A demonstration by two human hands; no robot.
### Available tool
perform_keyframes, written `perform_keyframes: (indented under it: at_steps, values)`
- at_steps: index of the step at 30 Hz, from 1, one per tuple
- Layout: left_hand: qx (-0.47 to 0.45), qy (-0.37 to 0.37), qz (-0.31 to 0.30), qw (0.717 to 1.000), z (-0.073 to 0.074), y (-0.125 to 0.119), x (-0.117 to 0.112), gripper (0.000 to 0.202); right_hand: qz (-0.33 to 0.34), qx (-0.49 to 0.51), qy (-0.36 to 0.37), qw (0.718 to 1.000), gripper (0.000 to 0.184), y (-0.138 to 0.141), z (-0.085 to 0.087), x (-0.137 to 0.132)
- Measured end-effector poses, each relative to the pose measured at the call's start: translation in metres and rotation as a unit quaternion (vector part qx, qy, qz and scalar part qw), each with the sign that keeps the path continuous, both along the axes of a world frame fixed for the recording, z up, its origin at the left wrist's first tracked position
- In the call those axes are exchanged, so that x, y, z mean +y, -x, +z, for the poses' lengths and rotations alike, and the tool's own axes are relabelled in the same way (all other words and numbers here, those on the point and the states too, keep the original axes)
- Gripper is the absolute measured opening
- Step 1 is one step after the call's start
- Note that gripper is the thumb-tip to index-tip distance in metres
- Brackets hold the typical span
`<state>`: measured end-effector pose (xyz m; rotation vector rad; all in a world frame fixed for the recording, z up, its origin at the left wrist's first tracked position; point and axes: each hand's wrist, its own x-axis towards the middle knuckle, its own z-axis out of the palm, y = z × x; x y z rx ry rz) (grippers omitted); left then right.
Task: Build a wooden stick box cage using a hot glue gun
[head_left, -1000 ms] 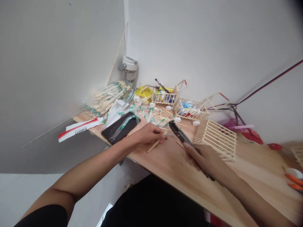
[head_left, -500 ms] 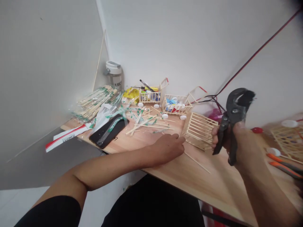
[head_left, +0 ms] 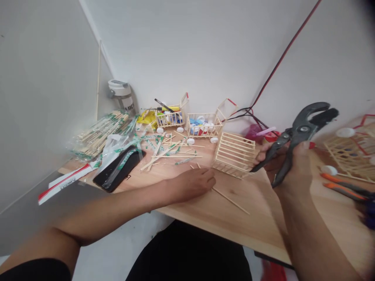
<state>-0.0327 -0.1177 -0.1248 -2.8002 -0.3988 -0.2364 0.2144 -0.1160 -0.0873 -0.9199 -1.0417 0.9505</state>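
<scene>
A: The cutter [head_left: 303, 128] has come up: a second ago it was low over the desk [head_left: 258, 230], close to the left hand [head_left: 195, 185]; now it's raised, well apart from it. The view has swung right too.

B: How is the cutter held?

A: The right hand [head_left: 295, 169] has its fingers wrapped round the handles. The handles stand spread, and the jaws gape with a clear gap, pointing up and to the right.

B: And the left?

A: Low over the desk, back of the hand up, fingers bent. I can't tell whether they grip anything; the hand hides its own palm side. A second ago they held a short piece of wood.

B: Where's the stick [head_left: 231, 201]?

A: On the desk, one end right by the left fingertips, the other slanting toward the front edge.

B: What's around it?

A: The crate [head_left: 234, 153] is just beyond the left hand, its slats facing up. Behind it, two carts stand near the wall, the left cart [head_left: 170, 125] and the right cart [head_left: 202, 136]. Loose sticks [head_left: 170, 151] lie crisscrossed before them. The phone [head_left: 109, 177] is farther left, and the orange-handled pliers [head_left: 345, 190] are at far right.
</scene>
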Motion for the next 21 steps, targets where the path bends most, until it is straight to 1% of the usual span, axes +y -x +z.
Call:
perform_keyframes:
  at_steps: [2,3,5,6,7,8,9,10,12,13,14,15,16,17,18,19,21]
  values:
    - [-0.02,0.007,0.014,1.0,-0.002,0.004,-0.001,0.022,-0.004,0.006,-0.014,1.0,0.064,0.0,0.005,-0.004]
    - [-0.033,0.024,0.026,0.999,-0.002,0.006,-0.002,0.023,-0.005,0.01,-0.02,1.0,0.062,0.001,0.007,-0.007]
    - [-0.08,0.09,0.055,0.991,0.0,0.01,-0.004,0.025,-0.002,0.014,-0.025,1.0,0.06,0.004,0.01,-0.01]
    - [-0.122,0.135,0.073,0.981,0.003,0.012,-0.005,0.026,-0.004,0.014,-0.029,0.999,0.059,0.005,0.01,-0.011]
    - [-0.173,0.189,0.094,0.962,0.007,0.014,-0.006,0.026,-0.006,0.013,-0.034,0.999,0.058,0.005,0.01,-0.011]
    - [-0.229,0.249,0.117,0.934,0.012,0.016,-0.007,0.025,-0.006,0.009,-0.036,0.999,0.058,0.006,0.01,-0.011]
    - [-0.282,0.313,0.139,0.896,0.016,0.017,-0.006,0.022,-0.006,0.006,-0.038,0.999,0.057,0.006,0.009,-0.011]
    - [-0.326,0.379,0.156,0.852,0.021,0.019,-0.006,0.018,-0.004,0.005,-0.041,0.999,0.056,0.006,0.008,-0.011]
    - [-0.383,0.503,0.174,0.755,0.031,0.024,-0.003,0.012,0.004,0.005,-0.042,0.999,0.055,0.005,0.006,-0.011]
    - [-0.404,0.55,0.176,0.71,0.035,0.027,-0.001,0.011,0.005,0.008,-0.043,0.999,0.055,0.005,0.005,-0.011]
    - [-0.424,0.582,0.176,0.671,0.038,0.03,0.0,0.011,0.006,0.012,-0.044,0.999,0.054,0.005,0.005,-0.011]
    - [-0.441,0.601,0.176,0.642,0.04,0.034,0.002,0.012,0.006,0.014,-0.043,0.999,0.054,0.005,0.004,-0.011]
    - [-0.456,0.609,0.178,0.624,0.042,0.037,0.003,0.013,0.006,0.017,-0.042,0.999,0.054,0.005,0.003,-0.011]
    - [-0.467,0.608,0.182,0.616,0.042,0.041,0.004,0.013,0.007,0.02,-0.042,0.999,0.053,0.006,0.003,-0.011]
    - [-0.474,0.601,0.188,0.616,0.042,0.043,0.005,0.013,0.012,0.02,-0.041,0.999,0.053,0.006,0.002,-0.011]
    - [-0.477,0.589,0.195,0.622,0.041,0.046,0.005,0.012,0.018,0.018,-0.038,0.999,0.054,0.006,0.002,-0.011]
    - [-0.479,0.553,0.214,0.648,0.037,0.048,0.005,0.01,0.026,0.011,-0.031,0.999,0.056,0.007,0.001,-0.01]
